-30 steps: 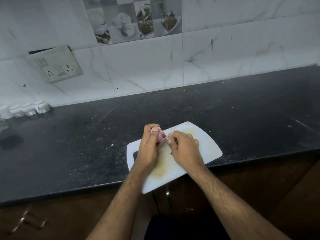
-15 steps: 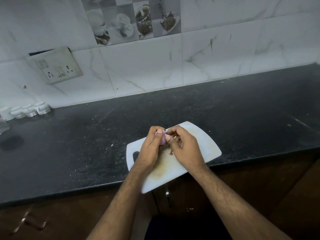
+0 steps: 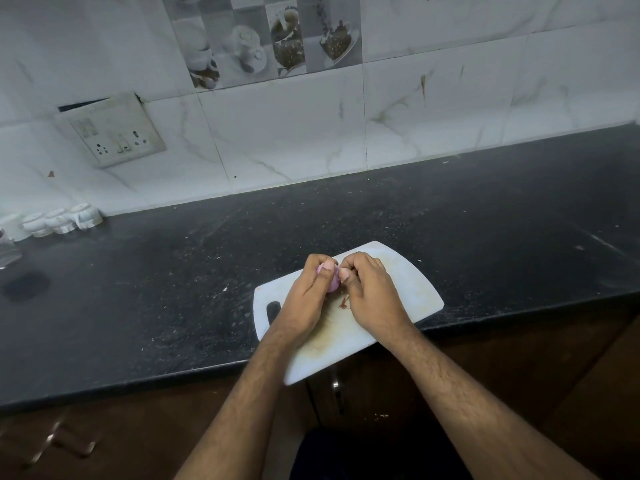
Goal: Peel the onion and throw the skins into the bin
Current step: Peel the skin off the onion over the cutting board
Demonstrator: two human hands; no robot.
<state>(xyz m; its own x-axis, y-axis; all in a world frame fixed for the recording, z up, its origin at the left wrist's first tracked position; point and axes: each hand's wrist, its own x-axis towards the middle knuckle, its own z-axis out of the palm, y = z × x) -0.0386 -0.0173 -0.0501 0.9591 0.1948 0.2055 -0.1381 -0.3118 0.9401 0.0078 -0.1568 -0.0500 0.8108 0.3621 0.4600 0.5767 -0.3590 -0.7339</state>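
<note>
**Onion gripped over cutting board**

Onion [image 3: 331, 280], pale purple, is gripped by curled left hand [image 3: 309, 296] fingers above white cutting board [image 3: 408, 292]. It is pinched at its right side by right hand [image 3: 372, 292]. Brown skin scrap [image 3: 344, 303] is seen on board. Board overhangs dark desk [image 3: 173, 306] edge.
</note>
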